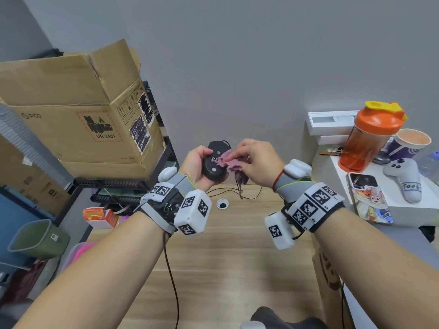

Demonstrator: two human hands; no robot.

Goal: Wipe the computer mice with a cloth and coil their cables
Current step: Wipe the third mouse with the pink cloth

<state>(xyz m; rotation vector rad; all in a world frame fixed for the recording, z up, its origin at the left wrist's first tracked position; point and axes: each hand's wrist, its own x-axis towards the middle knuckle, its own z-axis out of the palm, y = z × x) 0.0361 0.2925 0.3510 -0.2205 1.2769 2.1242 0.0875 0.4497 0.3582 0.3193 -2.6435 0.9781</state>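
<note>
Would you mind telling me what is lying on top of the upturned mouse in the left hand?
A crumpled purple cloth, pinched by the right hand, lies on the underside of the black mouse that the left hand holds. The label beside it shows; whatever the cloth covers is hidden.

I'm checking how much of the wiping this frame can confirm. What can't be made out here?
Head view only:
- Top of the mouse: turned away, underside faces the camera.
- Its label text: too small.
- Part of the underside: covered by the cloth and the right hand.
- Left hand fingertips: behind the mouse.
- Cable: runs off the bottom edge.
- Any other mice: none in view.
</note>
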